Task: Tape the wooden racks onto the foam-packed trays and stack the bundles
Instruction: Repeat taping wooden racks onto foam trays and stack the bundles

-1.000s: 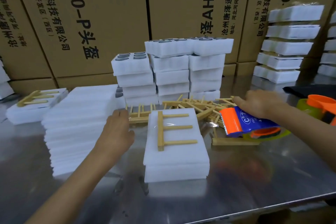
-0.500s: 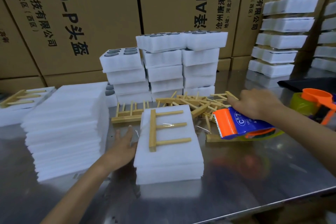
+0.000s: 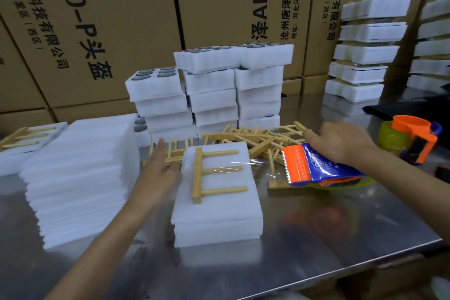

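One strip of tape (image 3: 237, 162) crosses the rack (image 3: 209, 173); right hand (image 3: 338, 145) grips the tape tool (image 3: 314, 168), left hand (image 3: 158, 168) open beside the tray (image 3: 219, 212). More taping left.

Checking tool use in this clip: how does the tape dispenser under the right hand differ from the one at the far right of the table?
The near dispenser lies under the right hand, its toothed orange end toward the foam bundle, with clear tape stretched across to it. The far dispenser stands untouched, away from the bundle, its yellowish roll exposed. Both have orange and blue parts.
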Tool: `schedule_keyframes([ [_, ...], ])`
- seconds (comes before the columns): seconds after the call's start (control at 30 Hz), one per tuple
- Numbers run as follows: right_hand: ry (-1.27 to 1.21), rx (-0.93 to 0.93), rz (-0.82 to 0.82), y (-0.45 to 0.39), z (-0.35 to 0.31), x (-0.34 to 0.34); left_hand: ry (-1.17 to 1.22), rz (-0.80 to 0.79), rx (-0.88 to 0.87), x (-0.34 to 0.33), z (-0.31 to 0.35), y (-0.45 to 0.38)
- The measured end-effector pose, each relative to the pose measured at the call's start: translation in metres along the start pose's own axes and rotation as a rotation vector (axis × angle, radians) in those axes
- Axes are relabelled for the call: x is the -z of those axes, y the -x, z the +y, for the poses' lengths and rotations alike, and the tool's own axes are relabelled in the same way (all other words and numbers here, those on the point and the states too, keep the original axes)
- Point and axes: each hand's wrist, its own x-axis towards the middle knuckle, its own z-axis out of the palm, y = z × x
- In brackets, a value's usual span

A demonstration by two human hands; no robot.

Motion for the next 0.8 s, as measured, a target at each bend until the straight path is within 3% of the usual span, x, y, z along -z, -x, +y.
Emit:
schedule_keyframes([
  [0.1, -0.072, -0.051, 0.030, 0.002, -0.001, -0.001, -0.036, 0.098, -0.277, -0.016, 0.052, -0.002],
  [0.17, -0.097, -0.060, 0.043, 0.004, 0.000, -0.001, -0.044, -0.069, -0.362, -0.044, 0.083, -0.007],
  [0.23, -0.104, -0.054, 0.037, 0.006, 0.002, -0.001, -0.081, -0.339, -0.359, -0.081, 0.102, -0.007],
  [0.3, -0.109, -0.046, 0.030, 0.008, 0.006, -0.002, -0.213, -0.487, -0.348, -0.111, 0.105, -0.006],
  [0.4, -0.144, -0.049, 0.031, 0.008, 0.012, -0.003, -0.315, -0.439, -0.372, -0.124, 0.093, -0.007],
  [0.53, -0.145, -0.013, 0.004, 0.007, 0.016, -0.007, -0.263, -0.494, -0.380, -0.122, 0.085, -0.011],
  [0.8, -0.111, 0.064, -0.038, 0.003, 0.022, -0.008, -0.121, -0.439, -0.511, -0.121, 0.080, -0.013],
])
